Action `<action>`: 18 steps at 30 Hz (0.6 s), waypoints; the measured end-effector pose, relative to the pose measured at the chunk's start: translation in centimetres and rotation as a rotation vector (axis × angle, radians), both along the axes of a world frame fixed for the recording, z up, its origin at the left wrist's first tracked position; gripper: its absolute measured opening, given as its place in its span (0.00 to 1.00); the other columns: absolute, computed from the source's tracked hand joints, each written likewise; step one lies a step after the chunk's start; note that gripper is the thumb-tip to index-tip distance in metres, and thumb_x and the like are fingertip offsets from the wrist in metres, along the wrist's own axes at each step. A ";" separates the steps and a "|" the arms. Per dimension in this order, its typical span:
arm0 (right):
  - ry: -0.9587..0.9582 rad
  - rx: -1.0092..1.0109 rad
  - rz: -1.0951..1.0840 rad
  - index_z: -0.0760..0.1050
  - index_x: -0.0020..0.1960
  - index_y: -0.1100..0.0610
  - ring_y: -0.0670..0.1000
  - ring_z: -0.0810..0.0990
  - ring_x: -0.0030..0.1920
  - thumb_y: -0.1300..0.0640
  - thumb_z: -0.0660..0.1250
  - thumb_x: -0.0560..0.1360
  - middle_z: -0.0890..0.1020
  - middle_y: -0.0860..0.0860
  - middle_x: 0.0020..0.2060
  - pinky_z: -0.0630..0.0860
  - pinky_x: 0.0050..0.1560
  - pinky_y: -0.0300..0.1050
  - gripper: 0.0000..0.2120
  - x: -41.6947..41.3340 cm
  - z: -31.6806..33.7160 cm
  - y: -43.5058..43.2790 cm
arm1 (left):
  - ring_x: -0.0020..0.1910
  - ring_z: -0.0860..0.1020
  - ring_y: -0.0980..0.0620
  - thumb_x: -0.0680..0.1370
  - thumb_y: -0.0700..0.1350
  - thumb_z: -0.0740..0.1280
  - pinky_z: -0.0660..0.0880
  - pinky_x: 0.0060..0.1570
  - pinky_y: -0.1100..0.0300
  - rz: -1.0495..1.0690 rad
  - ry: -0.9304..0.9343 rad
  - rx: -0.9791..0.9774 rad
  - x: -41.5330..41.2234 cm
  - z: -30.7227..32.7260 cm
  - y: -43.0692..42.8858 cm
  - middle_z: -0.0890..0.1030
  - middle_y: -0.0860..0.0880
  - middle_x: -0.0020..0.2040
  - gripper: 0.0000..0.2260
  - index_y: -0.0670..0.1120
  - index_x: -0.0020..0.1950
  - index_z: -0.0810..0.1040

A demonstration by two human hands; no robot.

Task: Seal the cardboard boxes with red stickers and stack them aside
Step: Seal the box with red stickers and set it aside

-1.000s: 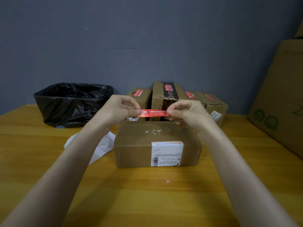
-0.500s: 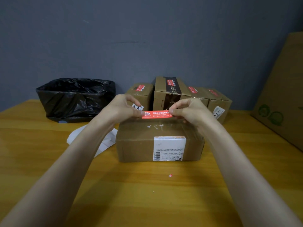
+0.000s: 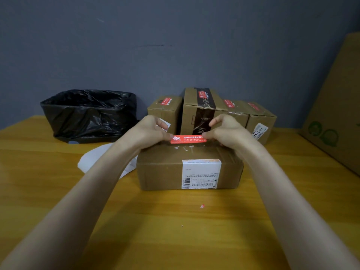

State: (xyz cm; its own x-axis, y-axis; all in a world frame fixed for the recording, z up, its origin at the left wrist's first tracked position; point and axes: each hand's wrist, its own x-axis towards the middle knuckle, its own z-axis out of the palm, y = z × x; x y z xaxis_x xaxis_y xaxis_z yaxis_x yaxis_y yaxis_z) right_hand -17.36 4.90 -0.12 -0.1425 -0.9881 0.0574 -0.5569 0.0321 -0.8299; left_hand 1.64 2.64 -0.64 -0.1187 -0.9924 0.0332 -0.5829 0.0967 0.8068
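Wooden table [image 3: 58,191] by a grey wall [image 3: 175,45]: red sticker [image 3: 188,138] held over a cardboard box [image 3: 161,170].

Left hand [image 3: 148,131] and right hand [image 3: 227,131] each pinch one end of the red sticker between thumb and forefinger, holding it level above the far top edge of the cardboard box. The box sits mid-table with a white shipping label [image 3: 201,172] on its near face. Whether the strip touches the cardboard I cannot tell. At the box's 12 o'clock stand sealed boxes [image 3: 190,110] with red stickers on top. A bin [image 3: 87,114] lined with a black bag sits at 10 o'clock, white paper [image 3: 91,162] at 9, a large carton [image 3: 335,114] at 2, and a tiny red scrap [image 3: 202,206] at 6.
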 end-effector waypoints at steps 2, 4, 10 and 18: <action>0.036 -0.008 0.008 0.69 0.52 0.53 0.53 0.75 0.56 0.58 0.71 0.71 0.76 0.54 0.56 0.73 0.52 0.48 0.14 0.1 -0.2 0.0 | 0.58 0.75 0.48 0.73 0.44 0.72 0.71 0.54 0.56 -0.012 -0.002 0.001 -0.1 -0.1 0.0 0.79 0.43 0.55 0.13 0.46 0.52 0.71; 0.075 -0.008 0.009 0.68 0.52 0.53 0.53 0.75 0.57 0.58 0.71 0.71 0.76 0.54 0.57 0.73 0.56 0.50 0.14 0.2 -0.3 -0.1 | 0.59 0.75 0.47 0.72 0.45 0.72 0.70 0.53 0.57 -0.017 -0.012 -0.002 0.0 -0.3 -0.1 0.79 0.43 0.56 0.14 0.47 0.52 0.70; 0.134 0.011 0.018 0.68 0.52 0.53 0.54 0.74 0.58 0.58 0.72 0.71 0.76 0.54 0.57 0.73 0.59 0.51 0.15 0.2 -0.3 -0.2 | 0.61 0.74 0.46 0.71 0.46 0.73 0.72 0.55 0.54 -0.011 -0.044 0.017 0.3 -0.6 -0.4 0.76 0.42 0.61 0.15 0.51 0.50 0.68; 0.180 0.027 0.016 0.67 0.52 0.53 0.54 0.75 0.58 0.58 0.72 0.70 0.76 0.54 0.56 0.73 0.60 0.52 0.16 0.3 -0.6 -0.4 | 0.59 0.76 0.46 0.71 0.44 0.73 0.70 0.57 0.54 -0.030 -0.022 0.048 0.3 -0.7 -0.4 0.80 0.42 0.56 0.18 0.48 0.54 0.67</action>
